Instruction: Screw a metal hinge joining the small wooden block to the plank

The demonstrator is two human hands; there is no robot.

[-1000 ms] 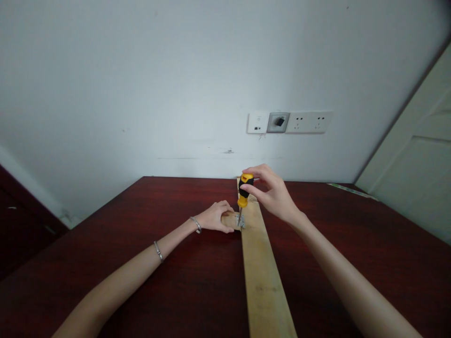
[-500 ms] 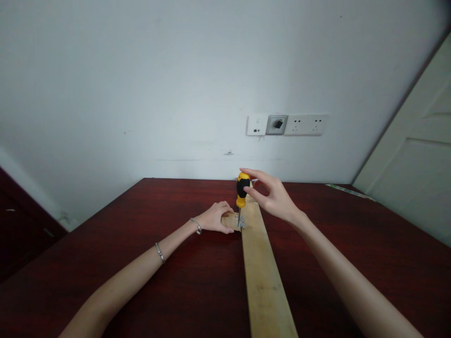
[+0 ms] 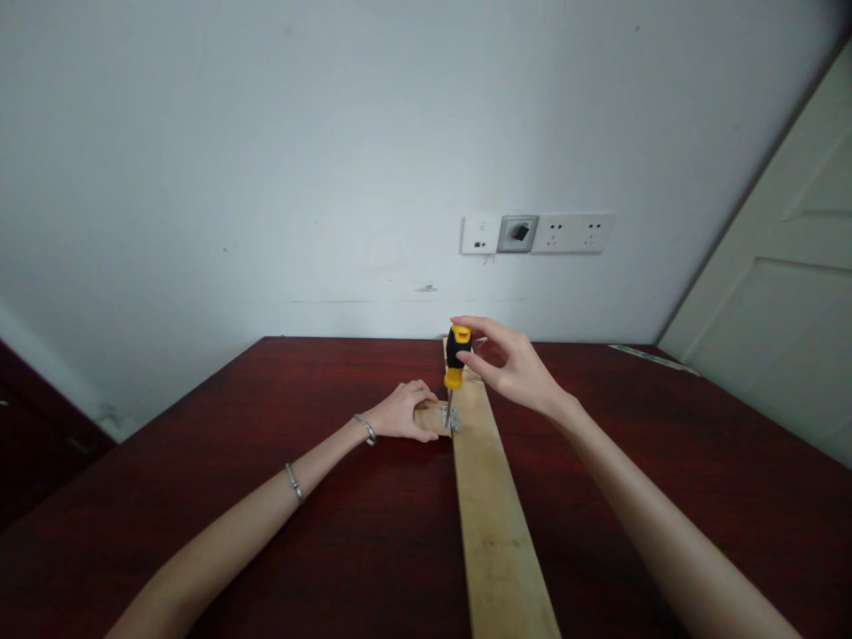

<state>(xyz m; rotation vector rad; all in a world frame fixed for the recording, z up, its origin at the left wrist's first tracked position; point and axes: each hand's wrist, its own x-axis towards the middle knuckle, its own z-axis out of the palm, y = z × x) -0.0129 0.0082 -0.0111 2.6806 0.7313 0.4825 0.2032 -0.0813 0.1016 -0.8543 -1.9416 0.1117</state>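
My left hand (image 3: pixel 403 412) grips a small wooden block (image 3: pixel 429 419) from its left end, fingers behind and thumb in front. The block's right end lies against a long wooden plank (image 3: pixel 496 497). A small metal hinge (image 3: pixel 453 417) spans the seam between block and plank. My right hand (image 3: pixel 509 364) is closed by its fingertips round the yellow and black handle of a screwdriver (image 3: pixel 458 351). The screwdriver stands nearly upright, slightly tilted, its tip down at the hinge. Whether a screw is under the tip is too small to tell.
All this lies on a dark red wooden table (image 3: pixel 319 550) pushed up to a white wall. Wall sockets and switches (image 3: pixel 538 233) sit above the table's back edge. A thin pale strip (image 3: pixel 652 358) lies at the back right, near a white door (image 3: pixel 792 266).
The screwdriver leans a little more, its tip shifting left over the hinge. The whole view has moved slightly. Both hands keep their holds.
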